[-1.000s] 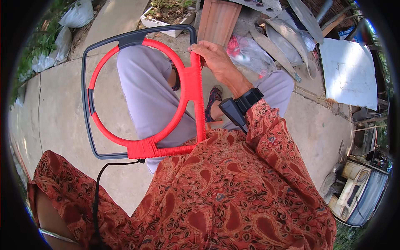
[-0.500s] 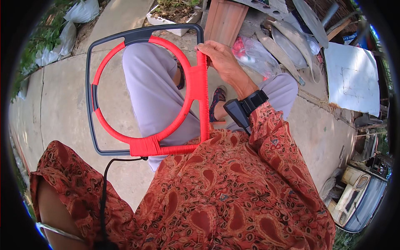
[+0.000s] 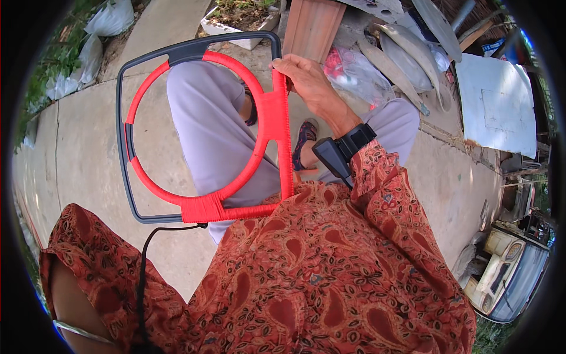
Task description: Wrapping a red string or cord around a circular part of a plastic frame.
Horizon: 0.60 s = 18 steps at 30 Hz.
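Observation:
A dark grey, nearly square frame with a ring inside it rests over my raised left knee. Red strip or cord is wrapped tightly round most of the ring, the frame's right side and part of its near edge. The far edge and the left side are bare. My right hand is closed at the far right corner, thumb and fingers pinching the frame where the red wrapping ends. Whether a loose strand lies between the fingertips cannot be seen. My left arm runs out of the picture at the lower left, its hand out of view.
A black cord hangs by my left sleeve. Beyond my knees stand a planter box and a brown tapered pot. To the right are a clear plastic bag, curved grey pieces, a pale board and an old appliance.
The frame and my right hand appear slightly further left, as does much of the background. The pinch at the corner looks the same.

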### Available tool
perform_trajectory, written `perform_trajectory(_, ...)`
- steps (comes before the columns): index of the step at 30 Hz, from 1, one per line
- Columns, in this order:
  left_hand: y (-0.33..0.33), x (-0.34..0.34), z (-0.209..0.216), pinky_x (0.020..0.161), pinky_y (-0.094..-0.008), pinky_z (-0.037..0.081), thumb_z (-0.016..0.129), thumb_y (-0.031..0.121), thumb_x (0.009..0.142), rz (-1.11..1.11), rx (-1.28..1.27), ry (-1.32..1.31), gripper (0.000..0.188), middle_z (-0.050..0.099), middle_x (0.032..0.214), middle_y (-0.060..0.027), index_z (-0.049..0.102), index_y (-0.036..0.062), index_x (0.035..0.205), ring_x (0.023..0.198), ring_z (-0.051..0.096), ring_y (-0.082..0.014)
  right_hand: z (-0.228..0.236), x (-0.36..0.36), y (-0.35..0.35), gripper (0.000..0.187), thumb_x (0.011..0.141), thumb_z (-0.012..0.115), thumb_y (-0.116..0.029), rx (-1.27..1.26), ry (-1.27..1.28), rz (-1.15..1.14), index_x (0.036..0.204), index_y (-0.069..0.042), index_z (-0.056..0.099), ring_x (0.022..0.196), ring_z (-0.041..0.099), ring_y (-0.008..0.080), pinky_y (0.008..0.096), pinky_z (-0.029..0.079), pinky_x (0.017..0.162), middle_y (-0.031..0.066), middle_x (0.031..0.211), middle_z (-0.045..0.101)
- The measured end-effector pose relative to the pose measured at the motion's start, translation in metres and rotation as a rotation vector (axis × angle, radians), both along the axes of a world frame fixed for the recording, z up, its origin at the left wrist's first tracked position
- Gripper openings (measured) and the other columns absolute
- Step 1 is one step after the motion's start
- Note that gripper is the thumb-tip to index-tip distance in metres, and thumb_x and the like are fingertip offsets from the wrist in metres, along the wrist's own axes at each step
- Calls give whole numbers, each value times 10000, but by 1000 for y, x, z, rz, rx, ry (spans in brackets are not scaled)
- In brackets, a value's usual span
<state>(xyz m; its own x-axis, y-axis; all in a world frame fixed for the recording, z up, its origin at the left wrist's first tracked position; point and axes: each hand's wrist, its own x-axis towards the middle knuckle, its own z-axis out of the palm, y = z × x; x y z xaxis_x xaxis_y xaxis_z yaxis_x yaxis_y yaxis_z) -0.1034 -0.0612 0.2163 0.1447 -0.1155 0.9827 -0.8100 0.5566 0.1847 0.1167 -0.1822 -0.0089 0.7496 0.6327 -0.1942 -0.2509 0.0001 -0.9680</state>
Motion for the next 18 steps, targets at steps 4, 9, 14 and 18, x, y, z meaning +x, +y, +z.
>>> perform_trajectory(4,-1,4,1,802,-453,526,545,94,881,-92,19,28,176,658,883,-199,659,-30,930,804,649,-332,-1,2,-3,262,896,624,-258,-16,-13,-23,821,-8,643,617,496,86,268,405,547,3,693,575)
perform_trajectory(9,-6,11,5,784,-455,536,544,92,879,-203,49,62,180,668,852,-202,670,-33,907,774,660,-339,3,-1,1,260,897,622,-259,-22,-12,-6,820,-11,646,627,498,84,270,403,555,3,714,580)
perform_trajectory(14,-5,17,22,765,-457,547,543,90,876,-278,138,101,186,677,822,-205,680,-36,884,744,671,-346,1,2,0,259,912,615,-282,-39,-19,25,866,-29,647,668,498,70,248,416,598,-12,744,570)
perform_trajectory(18,1,8,20,750,-459,555,542,89,875,-331,192,157,194,684,797,-207,688,-38,866,719,680,-352,7,-2,-4,250,916,613,-283,-70,0,49,869,-39,642,672,495,65,242,416,595,-17,742,563)
